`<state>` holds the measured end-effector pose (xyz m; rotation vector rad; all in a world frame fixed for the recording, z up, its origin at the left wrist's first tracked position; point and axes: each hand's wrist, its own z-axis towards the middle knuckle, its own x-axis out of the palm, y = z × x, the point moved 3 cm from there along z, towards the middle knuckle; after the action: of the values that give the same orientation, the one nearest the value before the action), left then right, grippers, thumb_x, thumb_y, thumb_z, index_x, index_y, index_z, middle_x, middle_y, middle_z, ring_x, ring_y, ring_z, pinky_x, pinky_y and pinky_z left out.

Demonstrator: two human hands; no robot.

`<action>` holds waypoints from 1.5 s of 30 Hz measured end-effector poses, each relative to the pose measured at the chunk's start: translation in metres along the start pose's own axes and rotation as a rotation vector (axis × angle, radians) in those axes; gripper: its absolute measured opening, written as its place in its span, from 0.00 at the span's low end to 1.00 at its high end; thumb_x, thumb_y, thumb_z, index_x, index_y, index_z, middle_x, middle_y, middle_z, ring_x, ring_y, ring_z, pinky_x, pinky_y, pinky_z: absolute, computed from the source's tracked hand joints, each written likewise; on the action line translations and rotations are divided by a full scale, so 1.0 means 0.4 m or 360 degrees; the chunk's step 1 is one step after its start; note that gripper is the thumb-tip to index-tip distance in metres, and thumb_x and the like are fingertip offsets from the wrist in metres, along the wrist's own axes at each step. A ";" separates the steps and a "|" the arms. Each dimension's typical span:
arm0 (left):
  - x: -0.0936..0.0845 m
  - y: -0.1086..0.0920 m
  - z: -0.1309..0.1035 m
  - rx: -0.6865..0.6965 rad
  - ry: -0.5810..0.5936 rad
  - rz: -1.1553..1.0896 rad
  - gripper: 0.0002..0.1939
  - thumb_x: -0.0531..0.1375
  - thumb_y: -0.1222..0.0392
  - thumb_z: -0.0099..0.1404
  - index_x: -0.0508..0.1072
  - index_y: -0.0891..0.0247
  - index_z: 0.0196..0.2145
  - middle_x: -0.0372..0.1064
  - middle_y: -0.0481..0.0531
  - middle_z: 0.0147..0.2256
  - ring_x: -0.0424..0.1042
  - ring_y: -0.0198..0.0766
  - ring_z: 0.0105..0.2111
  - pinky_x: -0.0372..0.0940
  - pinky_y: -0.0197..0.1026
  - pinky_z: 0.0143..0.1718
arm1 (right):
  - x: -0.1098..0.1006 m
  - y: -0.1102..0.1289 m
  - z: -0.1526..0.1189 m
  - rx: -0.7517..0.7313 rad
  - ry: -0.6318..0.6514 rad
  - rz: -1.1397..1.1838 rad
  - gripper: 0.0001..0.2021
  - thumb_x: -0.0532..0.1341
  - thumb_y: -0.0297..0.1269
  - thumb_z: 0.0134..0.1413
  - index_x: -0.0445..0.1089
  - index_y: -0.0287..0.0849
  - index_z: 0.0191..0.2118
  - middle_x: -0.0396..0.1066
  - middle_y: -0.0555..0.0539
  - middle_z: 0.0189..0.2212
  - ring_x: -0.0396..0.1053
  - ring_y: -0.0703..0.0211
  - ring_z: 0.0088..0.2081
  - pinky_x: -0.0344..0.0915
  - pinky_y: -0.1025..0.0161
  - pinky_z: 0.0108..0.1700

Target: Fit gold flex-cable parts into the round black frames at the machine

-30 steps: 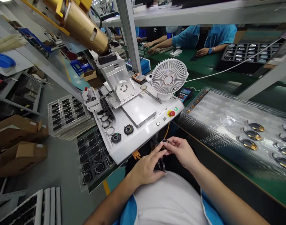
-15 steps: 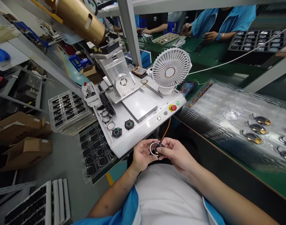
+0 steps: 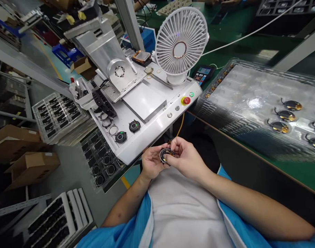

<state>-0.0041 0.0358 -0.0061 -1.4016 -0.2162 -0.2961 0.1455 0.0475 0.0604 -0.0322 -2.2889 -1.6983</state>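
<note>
In front of my waist, my left hand grips the edge of a thin silvery ring. My right hand pinches a round black disc with gold-coloured flex parts, its thumb lying on the disc's face. The disc lies in or against the ring; whether it is seated is too small to tell. Beyond my hands, two round black watch-like housings with green spots lie on the white machine base. Loose metal rings lie beside them.
A white fan and a red stop button are on the machine. To the right, a stack of clear trays holds more black discs with gold flexes. Parts trays and cardboard boxes stand on the left.
The ring and disc, earlier partly side by side, now overlap almost fully. My right hand has come closer to my left. The view has tilted downward.
</note>
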 end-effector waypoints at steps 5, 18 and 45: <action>-0.001 0.003 0.000 0.0012 -0.0035 0.0008 0.30 0.81 0.57 0.43 0.80 0.55 0.45 0.83 0.54 0.47 0.83 0.49 0.46 0.79 0.47 0.44 | 0.003 -0.006 -0.001 -0.0014 0.0014 -0.0036 0.14 0.66 0.35 0.45 0.57 0.46 0.31 0.65 0.56 0.24 0.61 0.65 0.23 0.58 0.68 0.24; 0.004 -0.005 0.000 0.0045 -0.0114 0.0006 0.30 0.81 0.56 0.41 0.83 0.53 0.44 0.84 0.52 0.45 0.84 0.49 0.44 0.80 0.46 0.45 | 0.012 -0.027 0.008 0.0139 0.0074 0.0311 0.22 0.72 0.41 0.43 0.54 0.47 0.31 0.70 0.55 0.23 0.71 0.60 0.22 0.68 0.66 0.24; -0.007 -0.052 0.010 0.0106 -0.0276 0.0092 0.22 0.72 0.55 0.61 0.78 0.58 0.53 0.79 0.60 0.52 0.80 0.53 0.51 0.75 0.55 0.55 | -0.051 0.042 0.236 -0.0002 0.0056 -0.0116 0.26 0.80 0.51 0.36 0.69 0.41 0.32 0.71 0.53 0.21 0.66 0.65 0.17 0.65 0.71 0.14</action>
<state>-0.0135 0.0371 0.0129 -1.3658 -0.3246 -0.1184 0.1477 0.1447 0.0462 0.0808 -2.2895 -1.7215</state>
